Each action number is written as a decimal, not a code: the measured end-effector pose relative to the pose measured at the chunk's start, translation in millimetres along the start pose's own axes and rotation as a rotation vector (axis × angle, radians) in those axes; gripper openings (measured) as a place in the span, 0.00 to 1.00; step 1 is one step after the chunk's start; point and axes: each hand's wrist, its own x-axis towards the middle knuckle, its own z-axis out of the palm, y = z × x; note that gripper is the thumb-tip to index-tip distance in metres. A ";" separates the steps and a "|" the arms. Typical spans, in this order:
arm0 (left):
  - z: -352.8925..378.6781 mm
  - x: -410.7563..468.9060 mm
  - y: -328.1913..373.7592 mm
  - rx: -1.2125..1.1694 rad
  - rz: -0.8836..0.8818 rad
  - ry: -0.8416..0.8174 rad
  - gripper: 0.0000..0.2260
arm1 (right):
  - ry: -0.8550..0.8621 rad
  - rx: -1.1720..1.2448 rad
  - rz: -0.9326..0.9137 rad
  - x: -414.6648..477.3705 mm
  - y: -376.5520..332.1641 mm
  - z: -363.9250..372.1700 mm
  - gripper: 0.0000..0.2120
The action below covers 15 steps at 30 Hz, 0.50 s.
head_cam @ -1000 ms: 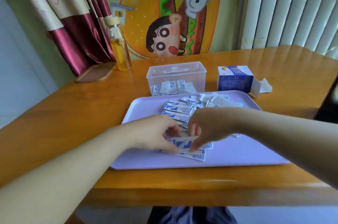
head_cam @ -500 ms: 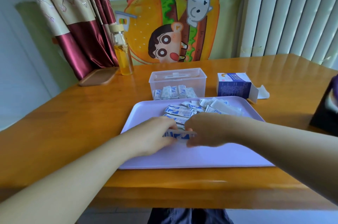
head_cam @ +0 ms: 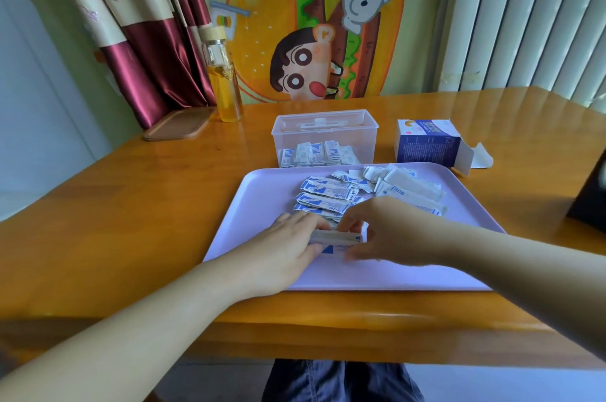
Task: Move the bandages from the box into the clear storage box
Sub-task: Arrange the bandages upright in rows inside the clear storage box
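At the middle of the flat lilac plastic tray (head_cam: 262,191), my left grip (head_cam: 288,247) and right grip (head_cam: 393,231) both pinch a small stack of blue-and-white wrapped bandages (head_cam: 334,237); the clear plastic storage box (head_cam: 324,129) stands just beyond its far edge.

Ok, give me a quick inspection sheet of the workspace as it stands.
Surface: wooden table, lilac tray on it.
Job's things: clear storage box open, some bandages inside; bandage carton open on its side; loose bandages piled on tray.
Clutter: bottle of yellow liquid, wooden board, dark object at right edge.
Hands: left hand and right hand both grip a small bandage stack at the tray.
Cables: nothing seen.
Surroundings: curtain, cartoon cloth, vertical blinds.
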 end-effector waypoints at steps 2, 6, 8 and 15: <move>4.1 1.7 2.8 0.008 0.005 0.005 0.14 | 0.019 0.034 0.013 1.0 -2.2 3.5 0.13; 8.6 2.4 6.0 0.062 -0.015 0.010 0.16 | 0.027 0.058 0.018 0.2 -1.9 5.5 0.14; 7.7 0.7 7.0 0.087 -0.025 -0.001 0.16 | 0.013 0.083 0.013 -1.0 0.9 3.3 0.11; -11.0 5.4 14.1 0.166 -0.023 0.090 0.06 | 0.224 0.090 -0.064 2.7 -2.3 -11.7 0.03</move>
